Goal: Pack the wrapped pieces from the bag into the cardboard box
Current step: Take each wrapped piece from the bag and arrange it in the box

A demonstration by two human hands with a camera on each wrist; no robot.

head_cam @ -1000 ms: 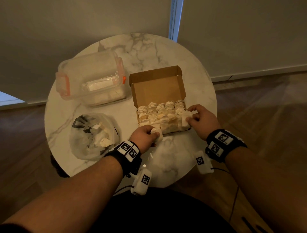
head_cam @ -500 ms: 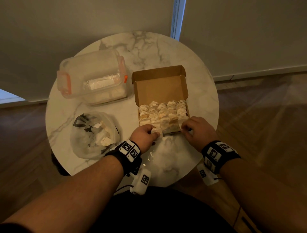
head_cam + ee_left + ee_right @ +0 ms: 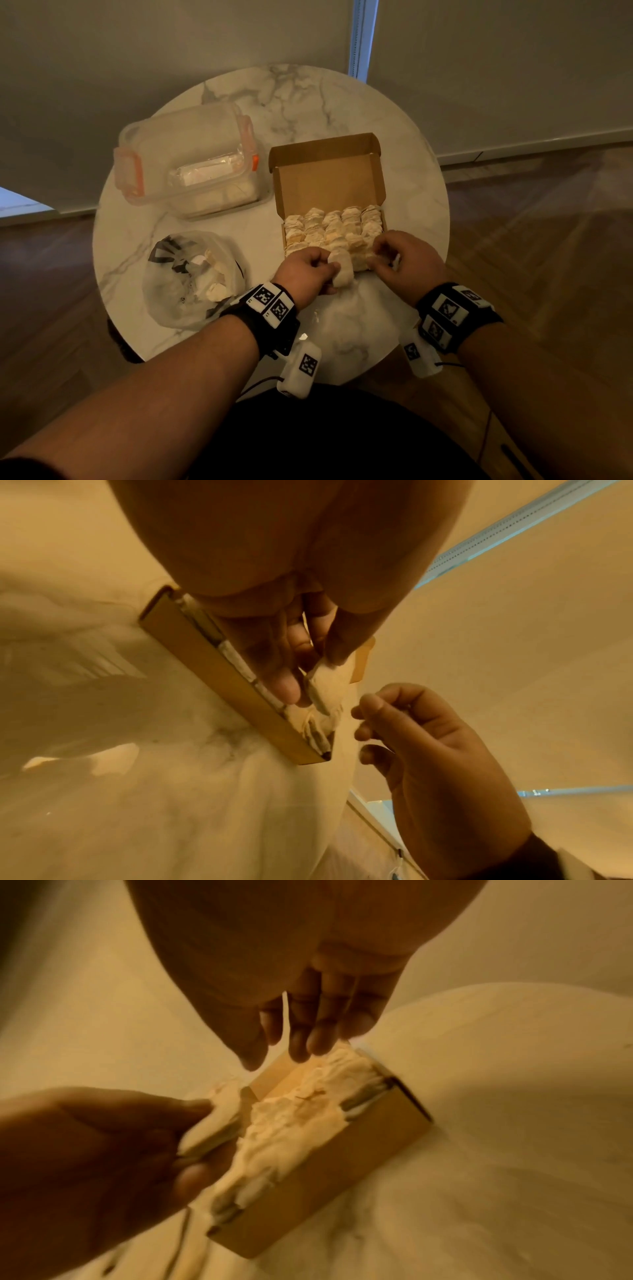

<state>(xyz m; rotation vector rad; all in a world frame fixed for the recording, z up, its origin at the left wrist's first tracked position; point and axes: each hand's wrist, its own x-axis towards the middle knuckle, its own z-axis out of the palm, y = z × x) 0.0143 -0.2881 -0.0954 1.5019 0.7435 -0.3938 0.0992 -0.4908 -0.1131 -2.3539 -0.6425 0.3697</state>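
Note:
The open cardboard box sits mid-table, its near half filled with rows of wrapped pieces. At the box's front edge, my left hand pinches one pale wrapped piece between thumb and fingers; the same piece shows in the left wrist view. My right hand hovers at the box's near right corner with loosely bent fingers just above the packed pieces, and nothing is seen in it. A clear plastic bag with more wrapped pieces lies to the left.
A clear lidded plastic container with orange clips stands at the back left of the round marble table. The box's lid stands open at the far side. Wooden floor surrounds the table, and a wall is behind it.
My right hand moved from the box's right side to its near right corner, and the white piece it held no longer shows in it. My left hand stayed at the front edge holding its piece.

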